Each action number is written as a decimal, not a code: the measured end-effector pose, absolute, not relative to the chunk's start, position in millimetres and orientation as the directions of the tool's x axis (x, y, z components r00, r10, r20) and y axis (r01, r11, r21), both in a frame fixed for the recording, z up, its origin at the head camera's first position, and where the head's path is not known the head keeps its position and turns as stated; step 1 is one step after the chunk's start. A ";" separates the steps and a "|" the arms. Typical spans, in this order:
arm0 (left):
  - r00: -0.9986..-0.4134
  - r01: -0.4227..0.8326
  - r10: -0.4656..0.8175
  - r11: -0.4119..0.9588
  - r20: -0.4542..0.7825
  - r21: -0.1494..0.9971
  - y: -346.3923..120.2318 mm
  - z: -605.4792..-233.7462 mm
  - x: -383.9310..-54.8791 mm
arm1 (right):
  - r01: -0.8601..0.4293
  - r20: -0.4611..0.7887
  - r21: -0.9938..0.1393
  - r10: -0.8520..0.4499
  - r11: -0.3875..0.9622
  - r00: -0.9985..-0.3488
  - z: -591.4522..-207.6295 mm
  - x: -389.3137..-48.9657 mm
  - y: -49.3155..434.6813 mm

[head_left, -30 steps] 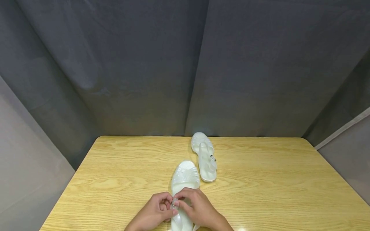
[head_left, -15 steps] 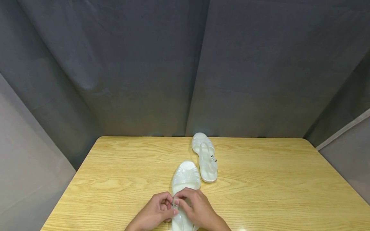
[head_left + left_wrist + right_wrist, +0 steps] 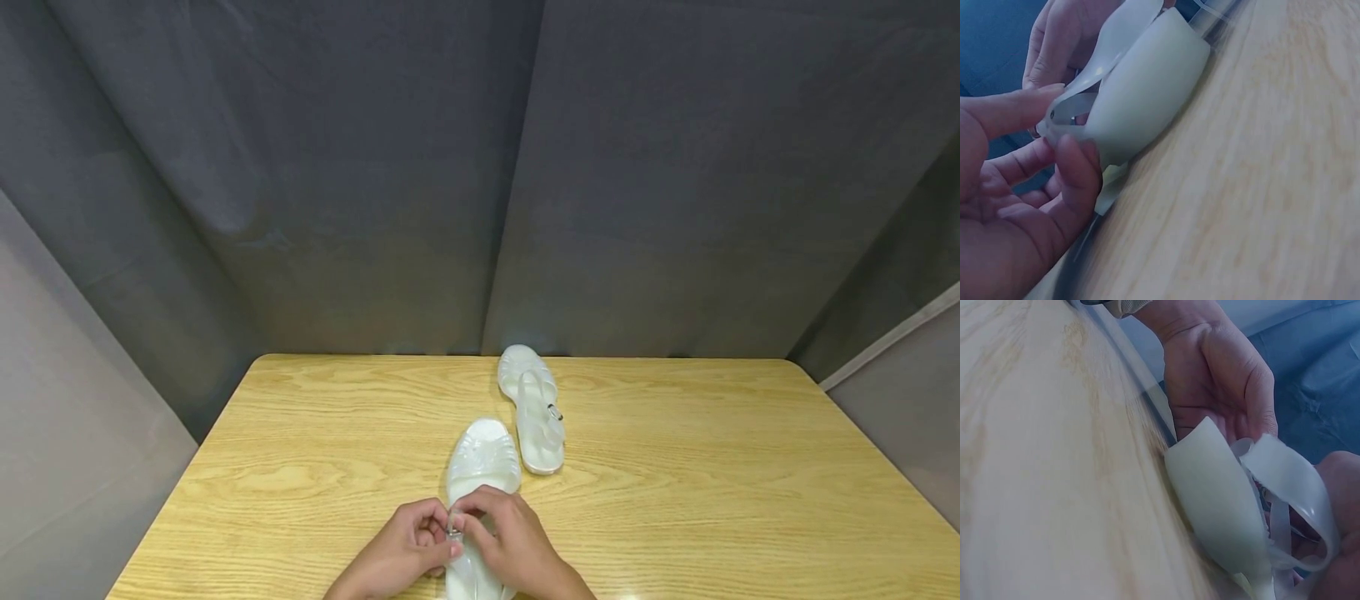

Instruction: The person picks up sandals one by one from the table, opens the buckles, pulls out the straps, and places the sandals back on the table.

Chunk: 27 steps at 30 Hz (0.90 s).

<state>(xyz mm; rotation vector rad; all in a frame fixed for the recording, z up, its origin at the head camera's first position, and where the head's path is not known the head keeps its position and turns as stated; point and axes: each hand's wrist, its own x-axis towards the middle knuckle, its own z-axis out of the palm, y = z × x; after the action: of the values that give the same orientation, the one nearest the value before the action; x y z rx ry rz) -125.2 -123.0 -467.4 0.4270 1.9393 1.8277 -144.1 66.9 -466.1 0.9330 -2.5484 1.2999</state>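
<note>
A white, translucent jelly sandal (image 3: 483, 457) lies near the front of the table, toe pointing away from me. At its ankle strap, beside a small metal buckle (image 3: 454, 532), both hands meet. My left hand (image 3: 405, 546) pinches the strap from the left between thumb and index finger. From the right, over the insole, my right hand (image 3: 508, 533) pinches the strap's end just above the buckle. In the left wrist view the strap (image 3: 1124, 40) loops up from the sandal's side. The heel part is partly hidden by the right hand in the head view.
A matching sandal (image 3: 538, 433) lies just beyond, slightly right, its buckle on the right side. The wooden table (image 3: 712, 467) reaches back to a dark grey curtain (image 3: 360, 183). Pale panels stand at left (image 3: 67, 433) and right.
The strap end between the fingertips has come up a little, and the buckle shows more clearly below it. Both hands stay almost in place; the sandals have not moved.
</note>
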 end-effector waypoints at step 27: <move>-0.845 -0.110 0.521 0.047 -0.118 0.993 -123.7 -469.2 -125.8 | -0.537 0.353 -0.699 -0.425 0.473 -0.834 -466.5 -142.0 64.7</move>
<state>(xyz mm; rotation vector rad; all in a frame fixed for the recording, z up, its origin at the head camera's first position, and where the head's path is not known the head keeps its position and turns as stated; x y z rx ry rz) -125.8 -123.7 -469.2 0.4120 1.8789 1.8496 -142.0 64.7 -466.5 0.8483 -2.5825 1.2962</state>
